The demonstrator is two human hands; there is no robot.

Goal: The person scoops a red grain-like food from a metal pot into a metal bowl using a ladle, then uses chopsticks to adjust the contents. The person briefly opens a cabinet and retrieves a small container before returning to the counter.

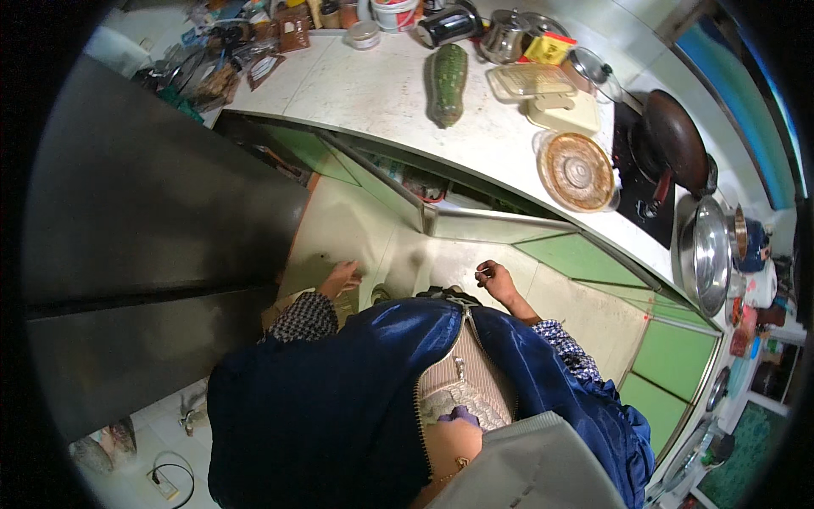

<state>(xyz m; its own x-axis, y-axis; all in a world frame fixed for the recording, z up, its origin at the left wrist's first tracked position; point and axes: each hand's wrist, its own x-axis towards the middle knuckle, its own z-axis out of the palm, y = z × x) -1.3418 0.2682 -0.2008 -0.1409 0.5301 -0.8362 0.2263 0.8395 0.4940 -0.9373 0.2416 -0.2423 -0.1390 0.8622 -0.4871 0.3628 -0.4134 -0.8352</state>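
Observation:
My left hand (341, 280) hangs beside my body with its fingers loosely bent and nothing seen in it. It is over the tiled floor (397, 254), near the dark refrigerator (159, 178). My right hand (498, 283) hovers in front of me to the right, fingers curled but apart, touching nothing. Ahead, cabinet doors (502, 229) under the counter stand ajar, and items inside show only in part. On the white countertop (362, 89) lies a large green gourd (449, 86). A round brown-stained lid (577, 172) is near the counter's front edge.
A dark wok (677, 140) rests tilted on the black cooktop (645, 219). To its right sits a stainless steel basin (709, 254). A cream plastic box (566, 111), a metal kettle (505, 38) and several bagged foods (219, 83) line the back. The open doors jut out over the floor.

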